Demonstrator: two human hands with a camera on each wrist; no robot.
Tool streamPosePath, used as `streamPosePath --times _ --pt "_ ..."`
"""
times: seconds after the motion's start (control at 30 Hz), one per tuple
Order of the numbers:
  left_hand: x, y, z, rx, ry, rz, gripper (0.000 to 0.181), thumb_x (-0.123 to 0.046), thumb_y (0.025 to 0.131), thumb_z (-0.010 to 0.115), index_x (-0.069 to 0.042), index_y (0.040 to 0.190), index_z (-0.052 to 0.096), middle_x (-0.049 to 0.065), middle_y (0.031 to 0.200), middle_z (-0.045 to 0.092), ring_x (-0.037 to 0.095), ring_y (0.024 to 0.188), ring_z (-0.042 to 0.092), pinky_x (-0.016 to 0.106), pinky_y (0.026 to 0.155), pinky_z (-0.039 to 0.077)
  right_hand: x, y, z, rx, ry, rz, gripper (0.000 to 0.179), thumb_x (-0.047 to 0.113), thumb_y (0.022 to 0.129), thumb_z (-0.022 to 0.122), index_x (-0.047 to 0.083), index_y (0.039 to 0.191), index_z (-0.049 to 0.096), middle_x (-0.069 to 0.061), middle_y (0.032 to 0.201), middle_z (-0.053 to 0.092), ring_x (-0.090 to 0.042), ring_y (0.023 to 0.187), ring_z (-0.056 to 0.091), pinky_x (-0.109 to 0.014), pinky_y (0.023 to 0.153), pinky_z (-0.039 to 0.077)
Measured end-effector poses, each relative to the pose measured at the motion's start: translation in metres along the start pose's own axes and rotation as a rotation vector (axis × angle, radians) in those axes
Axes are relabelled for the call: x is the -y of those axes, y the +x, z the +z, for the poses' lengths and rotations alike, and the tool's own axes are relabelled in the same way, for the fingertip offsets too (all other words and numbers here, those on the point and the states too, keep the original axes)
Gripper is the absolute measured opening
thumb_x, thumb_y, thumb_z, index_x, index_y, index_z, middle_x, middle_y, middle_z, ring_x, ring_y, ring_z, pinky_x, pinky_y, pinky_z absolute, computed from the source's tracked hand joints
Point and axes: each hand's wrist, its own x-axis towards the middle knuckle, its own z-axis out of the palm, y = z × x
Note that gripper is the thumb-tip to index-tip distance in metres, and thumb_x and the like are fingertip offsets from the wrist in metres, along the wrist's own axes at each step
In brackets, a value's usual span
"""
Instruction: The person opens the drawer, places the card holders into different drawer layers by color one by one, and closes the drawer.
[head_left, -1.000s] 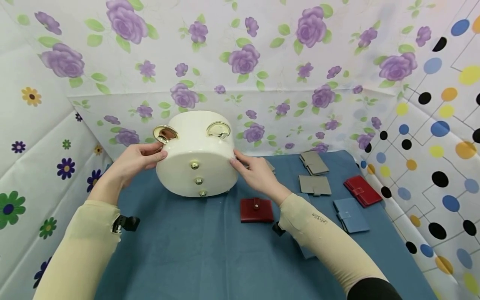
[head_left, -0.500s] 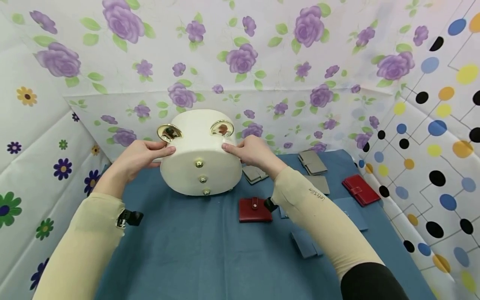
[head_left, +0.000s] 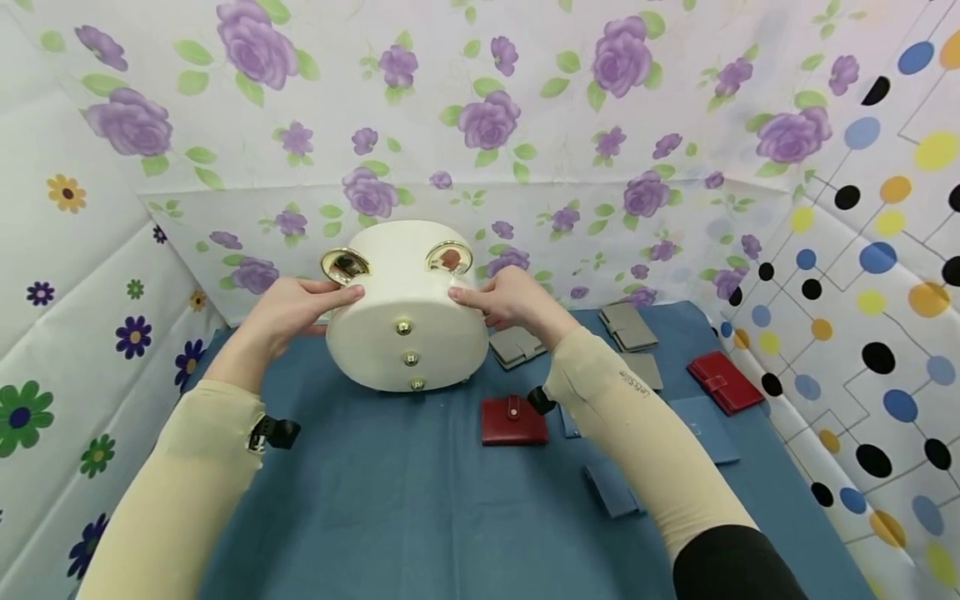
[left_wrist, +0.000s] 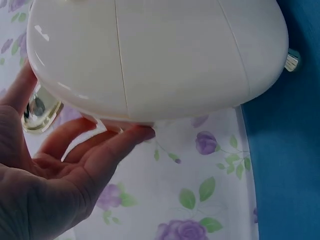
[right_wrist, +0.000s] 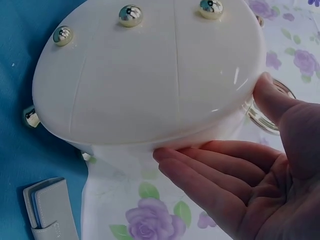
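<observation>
Box [head_left: 408, 302], white and rounded, between both hands [head_left: 294, 307] [head_left: 516, 300]

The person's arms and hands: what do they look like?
The left hand and right hand wear no gloves. A cream left sleeve and matching right sleeve cover the forearms, the right one bearing small dark lettering. Black fabric shows higher on the right arm. Small black devices sit at both wrists.

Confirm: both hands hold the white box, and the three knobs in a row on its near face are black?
Not quite: the knobs are gold, as the head view shows. The rest stands: left hand and right hand both hold the white box, and three knobs run in a row on its near face.
</observation>
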Motion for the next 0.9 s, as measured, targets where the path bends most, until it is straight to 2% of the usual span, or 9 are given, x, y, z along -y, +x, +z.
streamPosePath --times 0.2,0.27,0.3,0.33,0.4,0.5,0.57,0.73,0.9 --pt "-0.003 0.001 0.002 -0.015 -0.011 -0.017 0.097 -0.065 0.091 0.079 0.000 0.158 0.052 0.019 0.169 0.036 0.035 0.154 0.039 0.044 0.102 0.059 -0.008 -0.004 0.006 -0.081 -0.006 -0.070 0.059 0.067 0.097 0.070 0.010 0.086 0.084 -0.009 0.081 0.077 -0.023 0.088 0.077 -0.032 0.071 0.063" --pt "-0.003 0.002 0.001 -0.020 -0.005 -0.024 0.096 -0.064 0.091 0.080 0.000 0.158 0.052 0.019 0.169 0.035 0.036 0.154 0.039 0.045 0.103 0.059 -0.014 -0.005 0.011 -0.129 -0.005 -0.118 0.063 0.069 0.097 0.069 0.010 0.081 0.083 -0.008 0.068 0.071 -0.021 0.075 0.072 -0.030 0.060 0.055" --pt "-0.003 0.002 0.001 -0.020 -0.002 -0.025 0.096 -0.063 0.092 0.079 0.000 0.158 0.051 0.020 0.170 0.034 0.036 0.154 0.038 0.046 0.103 0.059 -0.017 -0.006 0.014 -0.152 0.001 -0.145 0.062 0.069 0.098 0.068 0.011 0.084 0.085 -0.005 0.067 0.071 -0.019 0.072 0.070 -0.030 0.058 0.051" --pt "-0.003 0.002 0.000 -0.019 0.002 -0.024 0.096 -0.063 0.092 0.079 0.000 0.158 0.051 0.020 0.170 0.034 0.037 0.155 0.038 0.046 0.103 0.059 -0.021 -0.007 0.018 -0.174 0.010 -0.177 0.061 0.068 0.099 0.067 0.012 0.090 0.087 -0.004 0.069 0.072 -0.019 0.071 0.068 -0.030 0.057 0.048" --pt "-0.003 0.003 0.000 -0.014 0.010 -0.020 0.095 -0.063 0.093 0.078 0.000 0.158 0.052 0.020 0.170 0.033 0.037 0.155 0.037 0.047 0.104 0.058 -0.029 -0.009 0.024 -0.210 0.018 -0.235 0.060 0.067 0.101 0.063 0.013 0.107 0.088 -0.004 0.085 0.078 -0.020 0.080 0.070 -0.032 0.062 0.051" --pt "-0.004 0.003 -0.001 -0.006 0.011 -0.006 0.094 -0.063 0.094 0.077 0.001 0.158 0.051 0.021 0.171 0.033 0.038 0.156 0.035 0.048 0.106 0.057 -0.039 -0.012 0.033 -0.227 0.112 -0.282 0.056 0.061 0.106 0.060 0.018 0.136 0.077 -0.003 0.122 0.078 -0.020 0.105 0.072 -0.037 0.083 0.061" --pt "-0.004 0.002 -0.001 -0.009 0.014 -0.002 0.095 -0.063 0.094 0.077 0.002 0.158 0.050 0.022 0.170 0.032 0.039 0.156 0.035 0.049 0.107 0.056 -0.045 -0.014 0.037 -0.219 0.235 -0.278 0.054 0.057 0.108 0.060 0.018 0.144 0.072 -0.005 0.138 0.072 -0.022 0.120 0.070 -0.042 0.098 0.061" --pt "-0.004 0.001 0.000 -0.015 0.031 -0.010 0.098 -0.064 0.093 0.077 0.004 0.159 0.048 0.024 0.171 0.031 0.041 0.155 0.034 0.052 0.108 0.055 -0.062 -0.018 0.049 -0.199 0.591 -0.243 0.050 0.045 0.110 0.062 0.014 0.150 0.066 -0.009 0.147 0.066 -0.025 0.128 0.067 -0.046 0.106 0.058" --pt "-0.003 0.001 0.001 -0.017 0.039 -0.005 0.098 -0.065 0.092 0.077 0.002 0.158 0.050 0.023 0.170 0.034 0.041 0.154 0.036 0.052 0.108 0.055 -0.077 -0.016 0.059 -0.229 0.809 -0.203 0.046 0.040 0.112 0.061 0.012 0.148 0.066 -0.014 0.142 0.069 -0.024 0.128 0.068 -0.043 0.108 0.056"
